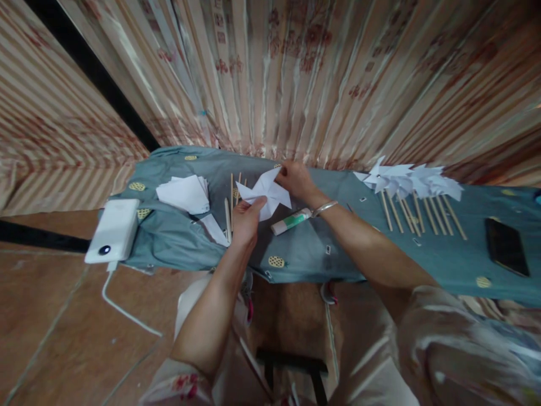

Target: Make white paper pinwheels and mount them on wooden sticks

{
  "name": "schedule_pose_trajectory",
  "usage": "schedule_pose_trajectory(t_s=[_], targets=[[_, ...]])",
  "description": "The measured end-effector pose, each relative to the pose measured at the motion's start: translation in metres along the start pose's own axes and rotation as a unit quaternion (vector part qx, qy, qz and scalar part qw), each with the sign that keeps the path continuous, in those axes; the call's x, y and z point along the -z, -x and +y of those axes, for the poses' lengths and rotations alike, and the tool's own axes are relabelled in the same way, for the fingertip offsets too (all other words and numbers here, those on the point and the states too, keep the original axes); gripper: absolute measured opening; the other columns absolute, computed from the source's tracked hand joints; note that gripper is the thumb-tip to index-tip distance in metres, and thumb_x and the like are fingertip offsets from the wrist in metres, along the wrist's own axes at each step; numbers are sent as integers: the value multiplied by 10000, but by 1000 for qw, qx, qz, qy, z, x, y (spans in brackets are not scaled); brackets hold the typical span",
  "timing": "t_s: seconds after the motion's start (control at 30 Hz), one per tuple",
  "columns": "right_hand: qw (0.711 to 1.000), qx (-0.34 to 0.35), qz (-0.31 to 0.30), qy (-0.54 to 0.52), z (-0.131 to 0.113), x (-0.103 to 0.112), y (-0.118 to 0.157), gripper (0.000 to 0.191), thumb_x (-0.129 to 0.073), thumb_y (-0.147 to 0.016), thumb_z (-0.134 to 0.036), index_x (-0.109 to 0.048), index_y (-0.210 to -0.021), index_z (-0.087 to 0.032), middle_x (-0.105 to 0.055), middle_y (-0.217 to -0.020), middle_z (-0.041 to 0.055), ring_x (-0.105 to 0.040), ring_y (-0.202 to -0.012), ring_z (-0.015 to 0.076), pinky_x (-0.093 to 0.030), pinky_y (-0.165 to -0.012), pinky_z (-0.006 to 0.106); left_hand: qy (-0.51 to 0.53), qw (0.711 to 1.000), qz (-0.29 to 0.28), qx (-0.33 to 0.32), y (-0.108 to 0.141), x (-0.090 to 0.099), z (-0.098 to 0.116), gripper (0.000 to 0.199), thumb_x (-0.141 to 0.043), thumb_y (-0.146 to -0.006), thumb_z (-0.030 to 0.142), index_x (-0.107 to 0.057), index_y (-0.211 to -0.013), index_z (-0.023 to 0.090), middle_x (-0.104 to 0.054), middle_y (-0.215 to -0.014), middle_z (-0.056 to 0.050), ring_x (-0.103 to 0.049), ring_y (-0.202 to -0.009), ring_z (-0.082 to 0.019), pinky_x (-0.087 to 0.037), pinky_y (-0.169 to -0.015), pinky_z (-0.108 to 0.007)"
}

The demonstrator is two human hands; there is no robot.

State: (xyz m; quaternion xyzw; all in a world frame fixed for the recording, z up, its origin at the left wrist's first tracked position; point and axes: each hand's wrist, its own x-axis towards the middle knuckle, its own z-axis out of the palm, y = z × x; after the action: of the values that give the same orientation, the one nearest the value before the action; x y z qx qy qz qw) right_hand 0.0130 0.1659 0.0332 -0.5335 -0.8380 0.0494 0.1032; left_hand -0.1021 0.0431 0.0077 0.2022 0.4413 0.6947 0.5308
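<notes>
A white paper pinwheel (270,193) is held above the cloth, its blades spread. My left hand (246,219) pinches it at the lower left, thumb on top near the centre. My right hand (296,179), with a silver bangle on the wrist, is bent at the pinwheel's upper right blade; its fingertips are closed, and what they hold is too small to tell. Below the pinwheel lies a white and green glue tube (291,221). Several wooden sticks (232,194) lie just left of the pinwheel, partly hidden by my left hand.
A stack of white paper (183,193) and a folded paper strip (214,229) lie left. A white power bank (113,230) with a cable sits at the left edge. Several finished pinwheels (412,180) on sticks and a black phone (506,246) lie right. A curtain (287,79) hangs behind.
</notes>
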Motion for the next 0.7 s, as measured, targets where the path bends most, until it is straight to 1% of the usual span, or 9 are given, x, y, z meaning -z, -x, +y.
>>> schedule_pose_trajectory(t_s=[0.1, 0.2, 0.23, 0.3, 0.33, 0.4, 0.47, 0.57, 0.7], targets=[[993, -29, 60, -101, 12, 5, 22, 198, -476, -868, -205, -661, -878, -134, -713, -859, 65, -626, -776, 158, -431, -698, 252, -6, 1000, 13, -10, -1, 1, 1, 186, -808, -511, 271, -684, -605, 170, -667, -564, 16, -595, -545, -128, -455, -603, -258], [975, -35, 76, -206, 30, 5, 65, 153, -506, -840, -228, -637, -794, -164, -701, -799, 39, -632, -733, 159, -455, -696, 262, -5, 1000, 10, -13, 0, 1, 1, 203, -819, -505, 266, -684, -623, 170, -666, -584, 14, -599, -565, -132, -460, -628, -267], [969, -34, 70, -235, 36, 4, 82, 141, -508, -835, -227, -627, -782, -172, -709, -827, 45, -648, -756, 165, -471, -709, 270, -7, 1000, 7, -12, 1, 1, 0, 209, -822, -506, 265, -687, -634, 168, -670, -597, 10, -606, -579, -135, -462, -640, -269], [962, -35, 66, -262, 49, -1, 117, 97, -532, -806, -211, -607, -749, -191, -721, -1003, 72, -675, -900, 189, -499, -783, 299, -14, 1000, -1, -6, 3, 0, -2, 213, -823, -513, 260, -693, -654, 166, -681, -628, 3, -621, -610, -143, -465, -661, -273], [964, -34, 65, -255, 54, -3, 132, 85, -544, -800, -214, -602, -740, -199, -709, -1087, 87, -671, -978, 208, -506, -811, 322, -17, 1000, -4, -2, 4, -1, -3, 210, -821, -515, 257, -694, -655, 166, -686, -638, 0, -625, -619, -145, -466, -665, -273], [972, -33, 61, -226, 62, -9, 158, 78, -545, -801, -212, -603, -749, -209, -682, -1171, 117, -650, -1080, 234, -508, -881, 367, -25, 1000, -5, 6, 6, -4, -7, 195, -818, -512, 250, -688, -629, 163, -684, -633, -1, -616, -607, -139, -461, -653, -266], [979, -28, 58, -194, 67, -14, 175, 74, -549, -809, -203, -607, -764, -211, -673, -1197, 135, -626, -1148, 247, -471, -982, 399, -33, 999, -5, 11, 8, -8, -12, 190, -815, -502, 248, -689, -613, 159, -683, -624, -2, -602, -584, -130, -455, -630, -259], [985, -24, 63, -158, 69, -21, 186, 97, -525, -841, -192, -614, -805, -206, -664, -1223, 154, -600, -1199, 250, -428, -1056, 406, -37, 999, -12, 15, 10, -14, -18, 213, -821, -480, 249, -700, -629, 158, -692, -634, -7, -607, -584, -132, -463, -627, -261], [989, -17, 84, -124, 69, -31, 192, 135, -491, -882, -207, -624, -857, -204, -644, -1261, 164, -581, -1210, 256, -429, -1065, 412, -49, 998, -24, 17, 11, -20, -25, 248, -846, -464, 265, -691, -627, 159, -696, -628, -5, -613, -580, -136, -476, -623, -268]])
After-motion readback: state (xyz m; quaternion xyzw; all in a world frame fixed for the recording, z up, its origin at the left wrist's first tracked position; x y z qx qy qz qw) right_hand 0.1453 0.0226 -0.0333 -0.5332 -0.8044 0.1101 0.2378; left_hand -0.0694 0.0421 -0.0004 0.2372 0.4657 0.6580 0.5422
